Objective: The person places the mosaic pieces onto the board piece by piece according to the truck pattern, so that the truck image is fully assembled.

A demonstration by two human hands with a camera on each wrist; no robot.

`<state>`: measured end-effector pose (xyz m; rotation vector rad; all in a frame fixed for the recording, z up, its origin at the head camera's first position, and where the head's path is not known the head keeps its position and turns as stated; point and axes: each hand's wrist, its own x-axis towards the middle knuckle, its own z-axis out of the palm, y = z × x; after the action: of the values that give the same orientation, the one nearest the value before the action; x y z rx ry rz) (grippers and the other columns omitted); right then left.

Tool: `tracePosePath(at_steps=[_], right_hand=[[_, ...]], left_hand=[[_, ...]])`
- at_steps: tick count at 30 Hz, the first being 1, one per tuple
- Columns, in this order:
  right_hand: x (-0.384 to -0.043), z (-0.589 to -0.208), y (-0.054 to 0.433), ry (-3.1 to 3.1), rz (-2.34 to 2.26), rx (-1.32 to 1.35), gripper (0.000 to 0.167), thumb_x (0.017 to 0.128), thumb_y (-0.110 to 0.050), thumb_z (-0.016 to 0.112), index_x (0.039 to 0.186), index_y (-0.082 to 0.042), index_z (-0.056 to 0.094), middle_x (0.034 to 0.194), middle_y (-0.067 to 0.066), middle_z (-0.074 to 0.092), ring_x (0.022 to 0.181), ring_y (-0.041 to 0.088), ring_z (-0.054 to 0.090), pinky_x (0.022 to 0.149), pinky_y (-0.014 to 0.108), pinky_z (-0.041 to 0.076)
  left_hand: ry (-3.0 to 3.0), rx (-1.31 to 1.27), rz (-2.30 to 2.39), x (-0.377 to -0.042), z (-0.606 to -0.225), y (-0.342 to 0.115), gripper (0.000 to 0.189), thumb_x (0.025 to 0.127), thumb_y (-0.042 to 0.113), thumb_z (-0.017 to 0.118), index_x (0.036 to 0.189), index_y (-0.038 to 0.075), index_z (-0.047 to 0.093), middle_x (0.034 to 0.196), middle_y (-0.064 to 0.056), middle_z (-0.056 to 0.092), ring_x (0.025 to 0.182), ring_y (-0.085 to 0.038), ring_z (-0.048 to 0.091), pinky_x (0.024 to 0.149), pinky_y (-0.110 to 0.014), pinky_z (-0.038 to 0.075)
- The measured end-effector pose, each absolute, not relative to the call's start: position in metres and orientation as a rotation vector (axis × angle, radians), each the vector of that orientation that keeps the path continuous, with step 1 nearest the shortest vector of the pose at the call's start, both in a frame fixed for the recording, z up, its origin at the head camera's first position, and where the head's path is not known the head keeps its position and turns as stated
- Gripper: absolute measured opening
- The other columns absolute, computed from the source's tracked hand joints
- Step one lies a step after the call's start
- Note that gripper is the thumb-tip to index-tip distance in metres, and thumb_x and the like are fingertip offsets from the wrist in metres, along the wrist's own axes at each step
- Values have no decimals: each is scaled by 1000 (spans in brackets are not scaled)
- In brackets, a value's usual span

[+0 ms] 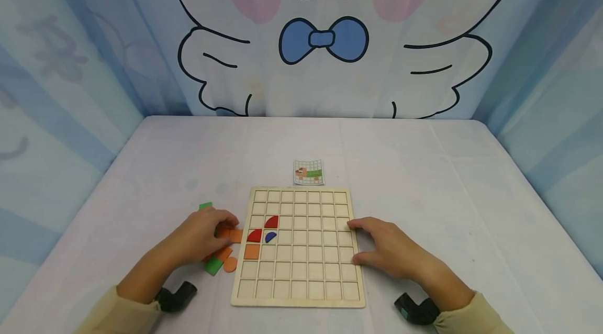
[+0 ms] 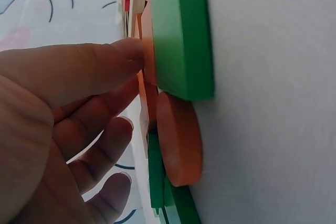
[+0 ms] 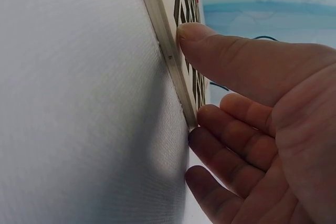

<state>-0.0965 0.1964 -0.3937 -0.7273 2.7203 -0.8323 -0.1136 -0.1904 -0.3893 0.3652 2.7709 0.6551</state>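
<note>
My left hand (image 1: pixel 205 233) reaches over a small pile of flat pieces left of the wooden grid board (image 1: pixel 301 302). Its thumb and forefinger are spread about orange squares (image 1: pixel 236 236); the thumb tip touches or nearly touches an orange piece (image 2: pixel 148 51) in the left wrist view. Green pieces (image 1: pixel 214 266) and an orange disc (image 1: pixel 230 264) lie below that hand. My right hand (image 1: pixel 395 247) rests thumb and fingertips against the board's right edge. On the board sit red quarter-circles (image 1: pixel 271 222), a blue half-circle (image 1: pixel 270 237) and an orange square (image 1: pixel 252 252).
A small picture card (image 1: pixel 309 172) lies behind the board, showing an orange and green figure on a grid. White cloth (image 1: pixel 424 166) covers the table. Patterned curtains (image 1: pixel 70 88) stand at the back and sides.
</note>
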Motion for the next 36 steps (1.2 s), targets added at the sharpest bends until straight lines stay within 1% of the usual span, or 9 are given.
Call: tracePosePath(at_steps=[10,16,24,31,36], right_hand=[[-97,-394,196,2724,-829,-728,63,85,-30,81,135,-2,57,134,10,60,128,33,53,104,52,40],[-97,-395,196,2727,-823,-729,63,85,-31,81,135,-1,57,134,10,60,128,33,53,104,52,41],[-97,-394,197,2716,-831,-733,62,86,-31,80,136,-2,57,135,10,59,128,33,52,104,52,41],[-97,-394,197,2716,-831,-724,61,86,-29,80,136,-2,57,135,10,59,129,33,52,104,52,40],[-97,-393,197,2705,-839,-713,61,86,-30,80,136,-2,57,135,9,59,129,33,52,105,52,40]], left_hand=[[2776,355,620,-116,-389,-190,25,85,12,80,109,11,71,99,3,64,92,-18,53,88,-41,51],[2776,340,605,-116,-389,-189,27,85,14,80,110,10,71,98,2,62,90,-18,51,84,-38,51],[2801,398,573,-115,-389,-187,30,83,15,82,111,10,71,97,2,62,89,-17,50,79,-35,50],[2853,482,526,-115,-387,-185,26,83,16,83,105,9,73,90,3,61,87,-17,49,74,-33,48],[2906,534,476,-114,-386,-184,25,83,17,83,105,9,73,86,5,59,85,-16,50,74,-33,47]])
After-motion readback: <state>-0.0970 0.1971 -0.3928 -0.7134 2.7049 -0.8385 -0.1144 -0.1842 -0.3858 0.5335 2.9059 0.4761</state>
